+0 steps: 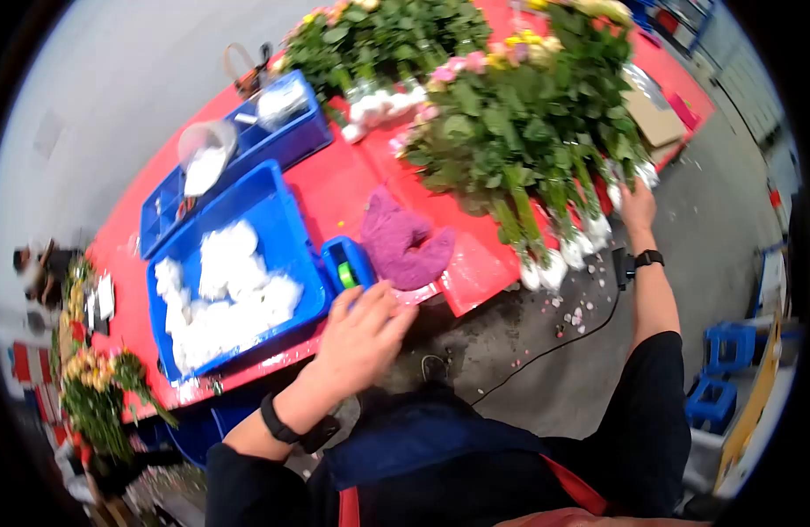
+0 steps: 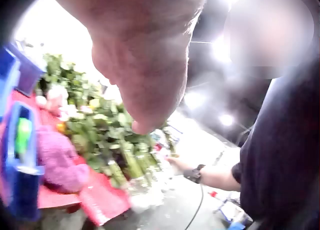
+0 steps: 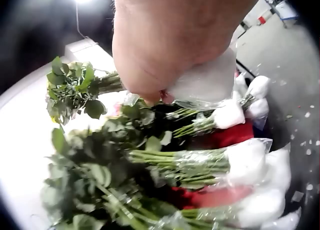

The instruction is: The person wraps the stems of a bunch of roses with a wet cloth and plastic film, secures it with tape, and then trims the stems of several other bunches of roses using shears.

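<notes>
My right hand [image 1: 638, 211] grips the wrapped stem end of a rose bouquet at the right end of the row. In the right wrist view, the white cotton-filled end [image 3: 205, 82] shows under the palm, with its leaves [image 3: 75, 89] to the left; my fingertips are mostly hidden. More bouquets [image 1: 519, 149] lie beside it, their white bagged ends [image 1: 553, 270] over the table's near edge. My left hand [image 1: 359, 338] holds nothing, its fingers loosely spread by a blue tape dispenser [image 1: 359, 256] with green tape [image 1: 346, 275]. A purple cloth [image 1: 405, 237] lies just beyond.
A blue tray [image 1: 278, 211] of white cotton [image 1: 234, 259] stands left on the red table [image 1: 330, 184]. Behind it is a blue divided bin [image 1: 308, 132] with a clear cup [image 1: 207, 145]. More bouquets [image 1: 396, 39] lie at the back. A cable [image 1: 546, 351] hangs from my right wrist.
</notes>
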Demonstrator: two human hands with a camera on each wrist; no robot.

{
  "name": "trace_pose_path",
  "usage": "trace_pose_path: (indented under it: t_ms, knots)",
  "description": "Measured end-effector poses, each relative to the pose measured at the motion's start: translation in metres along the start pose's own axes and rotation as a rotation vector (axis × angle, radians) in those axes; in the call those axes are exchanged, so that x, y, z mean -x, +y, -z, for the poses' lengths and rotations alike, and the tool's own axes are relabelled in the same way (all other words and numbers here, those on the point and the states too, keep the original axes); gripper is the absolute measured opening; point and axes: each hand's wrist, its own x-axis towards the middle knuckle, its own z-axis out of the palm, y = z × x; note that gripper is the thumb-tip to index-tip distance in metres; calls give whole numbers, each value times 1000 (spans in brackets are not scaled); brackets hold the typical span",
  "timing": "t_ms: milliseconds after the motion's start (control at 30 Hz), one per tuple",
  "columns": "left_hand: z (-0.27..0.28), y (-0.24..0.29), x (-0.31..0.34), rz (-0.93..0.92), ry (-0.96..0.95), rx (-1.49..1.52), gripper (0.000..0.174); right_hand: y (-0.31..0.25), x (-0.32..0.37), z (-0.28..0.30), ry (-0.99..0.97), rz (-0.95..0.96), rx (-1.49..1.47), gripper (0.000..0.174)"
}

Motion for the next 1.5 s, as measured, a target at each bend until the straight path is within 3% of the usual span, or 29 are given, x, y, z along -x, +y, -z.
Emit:
trace_pose_path:
  t_ms: [100, 133, 200, 233, 267, 333, 367, 400, 433, 500, 567, 667, 733, 767, 867, 900, 933, 967, 1000, 1033, 1067, 1100, 1133, 1233, 1300, 1333, 1400, 1433, 1500]
  knots:
    - [0, -42, 88, 311, -22, -86, 40, 14, -22, -48, -121, -90, 86, 42]
    - [4, -53, 119, 415, -15, -155, 39, 23, -31, -65, -251, -98, 40, 48]
    - [15, -71, 181, 619, 2, -292, 38, 89, -59, -148, -354, -16, 49, 46]
    - [23, -82, 213, 712, 17, -360, 38, 162, -74, -202, -34, 780, 437, 41]
    - [29, -92, 247, 840, 24, -406, 36, 165, -93, -214, -178, 745, 423, 36]
    - [45, -114, 320, 1099, 57, -483, 30, 177, -105, -223, -218, 802, 516, 30]
    - [55, -125, 356, 1221, 93, -511, 26, 227, -121, -247, 96, 1086, 890, 30]
    - [63, -138, 392, 1302, 185, -520, 21, 182, -109, -199, -298, 659, 513, 31]
    - [73, -151, 428, 1367, 283, -527, 18, 131, -84, -165, -375, 377, 347, 32]
    - [90, -180, 491, 1566, 394, -567, 16, 75, -48, -124, -397, 178, 240, 36]
    - [105, -213, 547, 1854, 345, -487, 22, 21, -14, -96, -403, 125, 178, 43]
    - [120, -264, 629, 2087, 361, -461, 26, -61, 33, -63, -428, 126, 111, 54]
    - [128, -291, 670, 2262, 347, -511, 31, -121, 64, -42, -436, 161, 40, 50]
    - [131, -302, 692, 2352, 269, -493, 40, -161, 82, -32, -458, 199, 0, 48]
    - [130, -327, 748, 2589, 385, -224, 77, -284, 142, -15, -572, 336, -176, 43]
    - [120, -338, 781, 2592, 393, -152, 82, -328, 162, -9, -630, 398, -235, 41]
    - [136, -338, 777, 2591, 295, 24, 85, -369, 183, -4, -693, 459, -295, 39]
    - [157, -338, 752, 2627, 216, -34, 85, -407, 204, 1, -763, 530, -348, 37]
    - [160, -350, 764, 2627, 127, 37, 73, -448, 228, 7, -828, 605, -408, 35]
    - [157, -358, 780, 2497, 93, 205, 57, -490, 255, 16, -887, 679, -455, 34]
    - [152, -363, 794, 2376, 233, 352, 46, -543, 293, 36, -890, 777, -499, 28]
    - [148, -367, 791, 2277, 582, 534, 38, -596, 330, 56, -893, 874, -545, 24]
    - [148, -372, 786, 2143, 926, 718, 18, -646, 365, 78, -952, 960, -538, 21]
    - [195, -341, 715, 1774, 1340, 1108, 18, -753, 457, 117, -1119, 1260, -693, 16]
    - [173, -325, 699, 1695, 1384, 1199, 19, -802, 511, 114, -1243, 1330, -859, 21]
    - [170, -308, 670, 1657, 1423, 1079, 18, -822, 535, 110, -1366, 1275, -870, 29]
    - [151, -280, 626, 1524, 1339, 1084, 17, -856, 580, 101, -1303, 1322, -968, 49]
    - [137, -269, 608, 1426, 1366, 1054, 21, -870, 597, 104, -1463, 1183, -997, 55]
    - [128, -242, 571, 1357, 1326, 1092, 31, -879, 615, 98, -1810, 1070, -855, 50]
